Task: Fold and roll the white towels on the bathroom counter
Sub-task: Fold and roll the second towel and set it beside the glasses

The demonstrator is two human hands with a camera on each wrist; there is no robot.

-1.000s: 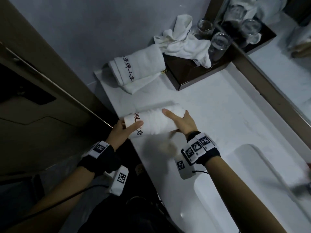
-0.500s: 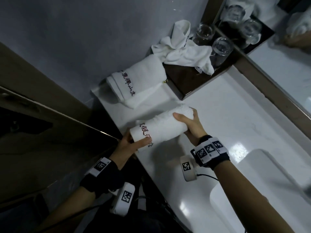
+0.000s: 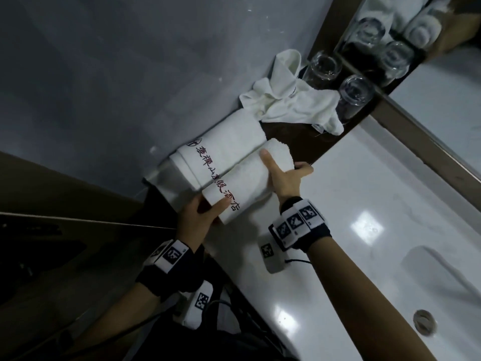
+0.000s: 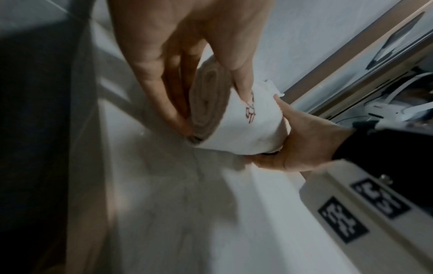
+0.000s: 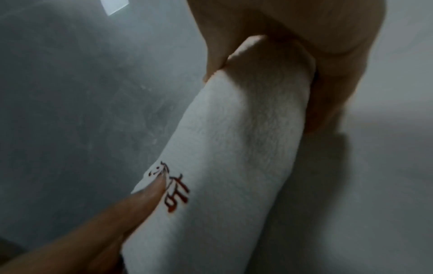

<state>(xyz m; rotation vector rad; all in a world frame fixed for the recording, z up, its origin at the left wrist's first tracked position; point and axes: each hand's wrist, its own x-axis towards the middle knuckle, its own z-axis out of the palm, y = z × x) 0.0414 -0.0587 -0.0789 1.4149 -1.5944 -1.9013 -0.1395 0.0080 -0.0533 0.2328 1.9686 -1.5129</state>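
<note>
A rolled white towel (image 3: pixel 244 183) with red lettering is held at both ends. My left hand (image 3: pixel 208 207) grips its near end, thumb on top, fingers over the spiral end (image 4: pixel 203 103). My right hand (image 3: pixel 285 168) is wrapped round the far end, thumb on top (image 5: pixel 234 157). The roll lies right beside another folded white towel (image 3: pixel 221 152) at the counter's back left corner. I cannot tell whether it rests on the counter. A crumpled white towel (image 3: pixel 289 100) lies on the dark tray (image 3: pixel 286 136) behind.
Two upturned glasses (image 3: pixel 322 66) (image 3: pixel 356 92) stand on the tray by the mirror (image 3: pixel 442 105). The white counter (image 3: pixel 359 183) runs right into a sink basin (image 3: pixel 416 282) with a drain (image 3: pixel 424 325). A grey wall (image 3: pixel 130 74) closes the left side.
Both hands picked the rolled towel up from near the counter's front edge and carried it back and left, up against the other folded towel.
</note>
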